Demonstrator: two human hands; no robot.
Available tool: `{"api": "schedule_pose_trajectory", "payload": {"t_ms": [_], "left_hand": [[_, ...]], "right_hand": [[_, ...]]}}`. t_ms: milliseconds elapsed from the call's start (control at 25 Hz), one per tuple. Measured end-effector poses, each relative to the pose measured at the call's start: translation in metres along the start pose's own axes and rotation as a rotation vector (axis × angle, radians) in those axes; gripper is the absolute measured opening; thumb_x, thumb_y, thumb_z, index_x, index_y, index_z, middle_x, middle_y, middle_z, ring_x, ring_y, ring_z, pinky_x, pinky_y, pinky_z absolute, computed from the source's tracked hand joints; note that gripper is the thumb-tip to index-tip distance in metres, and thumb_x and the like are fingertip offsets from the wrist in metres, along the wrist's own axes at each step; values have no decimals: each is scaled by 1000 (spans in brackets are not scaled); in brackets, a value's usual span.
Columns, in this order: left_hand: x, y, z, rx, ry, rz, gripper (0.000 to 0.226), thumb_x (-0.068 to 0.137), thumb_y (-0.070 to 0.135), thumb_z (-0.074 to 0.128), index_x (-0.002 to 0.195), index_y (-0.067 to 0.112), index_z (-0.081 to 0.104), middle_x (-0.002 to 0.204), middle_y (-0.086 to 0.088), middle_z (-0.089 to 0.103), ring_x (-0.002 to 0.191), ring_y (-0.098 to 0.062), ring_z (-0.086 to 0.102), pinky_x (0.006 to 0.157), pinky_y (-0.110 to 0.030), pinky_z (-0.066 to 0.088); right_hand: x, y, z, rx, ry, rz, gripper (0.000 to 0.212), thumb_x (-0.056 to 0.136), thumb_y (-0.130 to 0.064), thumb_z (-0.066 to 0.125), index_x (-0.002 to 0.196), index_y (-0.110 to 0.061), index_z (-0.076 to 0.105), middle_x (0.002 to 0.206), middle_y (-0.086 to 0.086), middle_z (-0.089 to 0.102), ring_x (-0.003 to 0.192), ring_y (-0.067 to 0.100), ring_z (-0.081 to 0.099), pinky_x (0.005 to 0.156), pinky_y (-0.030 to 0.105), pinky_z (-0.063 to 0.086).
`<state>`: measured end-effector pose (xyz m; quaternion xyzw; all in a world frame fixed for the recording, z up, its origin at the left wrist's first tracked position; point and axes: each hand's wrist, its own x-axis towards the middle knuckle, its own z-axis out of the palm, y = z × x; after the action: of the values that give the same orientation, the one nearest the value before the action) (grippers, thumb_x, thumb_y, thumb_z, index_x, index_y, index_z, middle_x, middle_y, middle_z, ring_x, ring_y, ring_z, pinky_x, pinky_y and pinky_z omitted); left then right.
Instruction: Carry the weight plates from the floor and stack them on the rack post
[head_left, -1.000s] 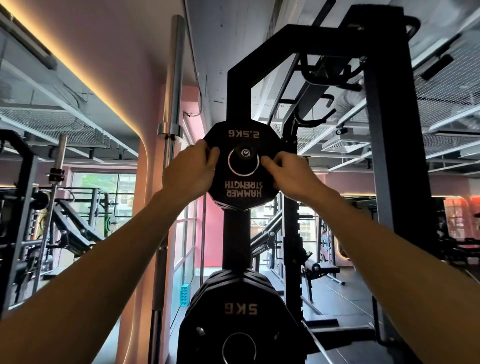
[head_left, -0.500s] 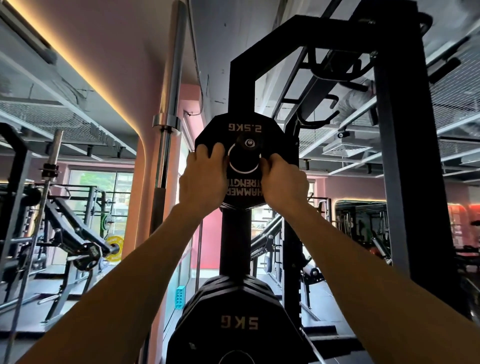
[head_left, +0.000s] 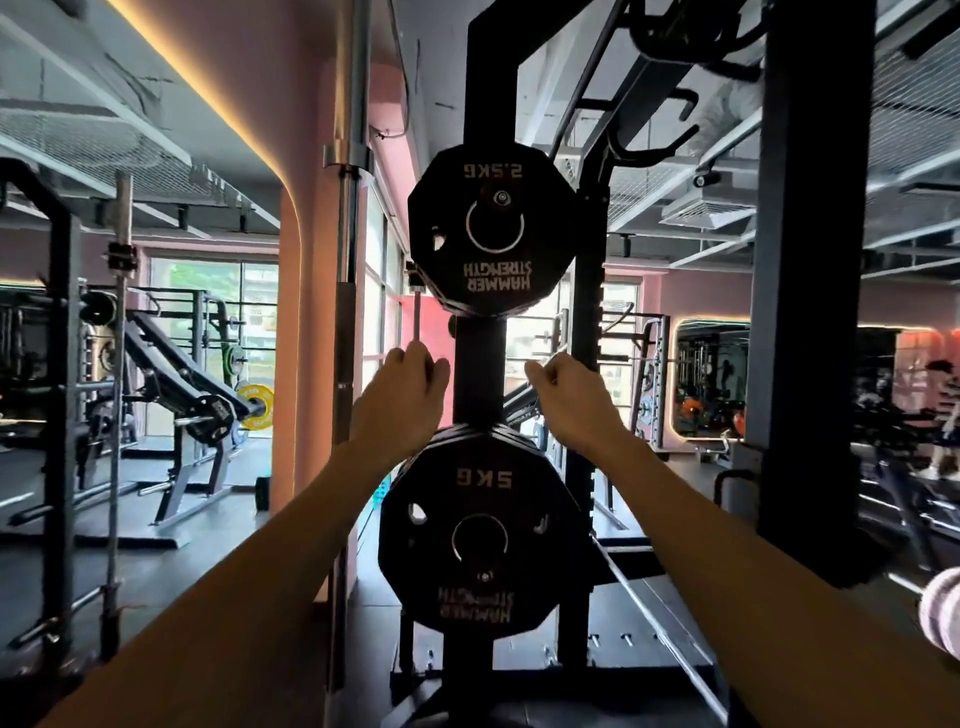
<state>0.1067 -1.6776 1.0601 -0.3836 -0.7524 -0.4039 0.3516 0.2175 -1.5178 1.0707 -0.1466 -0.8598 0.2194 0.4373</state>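
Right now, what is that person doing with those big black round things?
A person is putting weight plates away on a gym rack. The 2.5 kg plate hangs on the upper peg, and a stack of 5 kg plates sits on the peg below. Neither hand has a grip on anything: the left hand and right hand are in the air between the two, touching neither plate.

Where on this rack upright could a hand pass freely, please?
Between the 2.5 kg plate above and the 5 kg plate below, the upright is bare; the left hand and right hand flank it, holding nothing. The pegs themselves are crowded.
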Motion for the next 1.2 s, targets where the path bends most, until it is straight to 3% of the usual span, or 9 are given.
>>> {"api": "schedule_pose_trajectory", "payload": {"t_ms": [200, 280, 400, 520, 600, 760, 960, 1080, 1200], "left_hand": [[-92, -27, 33, 10, -207, -162, 29, 101, 43, 41, 90, 16, 41, 81, -3, 56, 76, -25, 52, 68, -34, 37], [-118, -37, 46, 11, -273, -202, 30, 100, 42, 42, 98, 13, 44, 87, -7, 60, 80, -27, 56, 69, -35, 40], [-132, -42, 60, -39, -337, -243, 26, 100, 38, 45, 104, 12, 43, 90, -7, 61, 85, -27, 61, 75, -40, 47], [-132, -42, 73, -66, -351, -237, 17, 99, 28, 50, 97, 14, 40, 91, -8, 58, 88, -31, 61, 73, -40, 46], [-131, -44, 83, -53, -329, -209, 14, 97, 19, 52, 101, 12, 41, 99, -13, 59, 93, -33, 61, 71, -39, 43], [-125, -52, 105, 13, -263, -202, 35, 87, 7, 62, 116, 7, 43, 113, -15, 59, 102, -34, 62, 83, -43, 52], [-123, -51, 122, 58, -178, -237, 52, 83, 15, 73, 123, 9, 41, 118, -11, 59, 107, -29, 61, 86, -38, 51], [-123, -49, 114, 76, -234, -227, 53, 83, 16, 72, 124, 9, 39, 117, -12, 59, 108, -31, 61, 88, -41, 50], [-118, -48, 98, 65, -361, -208, 37, 91, 11, 59, 122, 5, 41, 113, -15, 60, 107, -32, 61, 83, -37, 47]], "right_hand": [[-68, 41, 32, 29, -126, 127, 34, 101, -38, 45, 96, -6, 57, 95, 16, 67, 96, 33, 62, 78, 36, 43], [-90, 53, 47, 29, -174, 152, 28, 100, -36, 48, 88, -11, 55, 97, 19, 68, 96, 35, 64, 79, 36, 45], [-107, 66, 69, 58, -239, 238, 30, 99, -36, 49, 77, -18, 44, 86, 20, 62, 89, 42, 66, 82, 51, 53], [-107, 75, 86, 78, -259, 266, 25, 100, -33, 49, 85, -13, 44, 81, 14, 56, 78, 34, 63, 82, 55, 54], [-104, 81, 95, 102, -237, 270, 27, 101, -32, 48, 79, -16, 42, 80, 12, 57, 75, 29, 60, 82, 53, 54], [-91, 93, 108, 124, -197, 281, 33, 101, -31, 48, 71, -25, 37, 74, 8, 56, 78, 36, 65, 77, 49, 55], [-78, 106, 112, 122, -232, 263, 30, 100, -33, 50, 73, -23, 42, 75, 10, 58, 78, 35, 65, 77, 52, 56], [-79, 99, 110, 108, -256, 294, 30, 100, -33, 49, 72, -25, 40, 83, 16, 60, 85, 39, 67, 81, 53, 55], [-83, 89, 106, 98, -276, 326, 32, 100, -33, 48, 71, -25, 37, 88, 20, 61, 91, 41, 67, 84, 50, 54]]}}
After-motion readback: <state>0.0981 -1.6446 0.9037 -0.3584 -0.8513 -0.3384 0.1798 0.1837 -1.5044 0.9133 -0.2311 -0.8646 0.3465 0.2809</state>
